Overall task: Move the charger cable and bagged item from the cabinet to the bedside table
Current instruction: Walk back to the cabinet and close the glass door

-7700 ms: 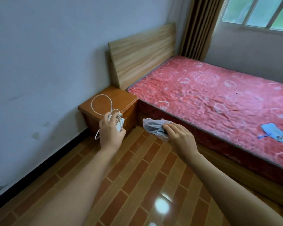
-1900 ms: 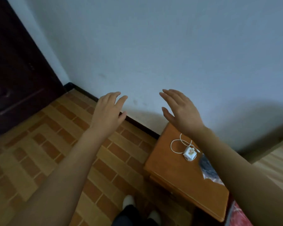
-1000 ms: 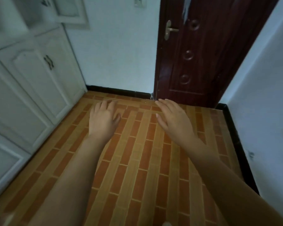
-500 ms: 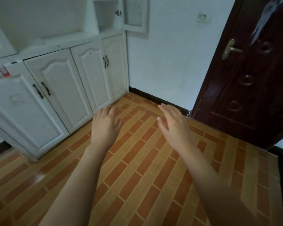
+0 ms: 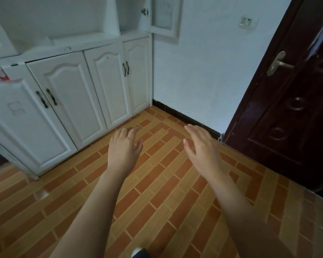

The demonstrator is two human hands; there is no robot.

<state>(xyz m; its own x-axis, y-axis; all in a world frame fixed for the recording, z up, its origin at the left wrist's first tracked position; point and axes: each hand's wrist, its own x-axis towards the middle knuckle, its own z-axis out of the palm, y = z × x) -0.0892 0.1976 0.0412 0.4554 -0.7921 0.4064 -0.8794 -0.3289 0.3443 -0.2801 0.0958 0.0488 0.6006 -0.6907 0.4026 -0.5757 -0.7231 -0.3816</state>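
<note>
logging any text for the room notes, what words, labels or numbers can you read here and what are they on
None can be read.
Red and white sticker on the top edge of the left cabinet door: print too blurred.
Faint outline mark on that same door: a shape, no legible letters.
Wall switch plate: no readable marking.

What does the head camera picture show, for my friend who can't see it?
Two bare, empty hands, the left hand and right hand, reach forward with open fingers over a brown brick-patterned floor. White cabinets with closed lower doors stand to the left, and a dark wooden door with a metal handle stands to the right.
</note>
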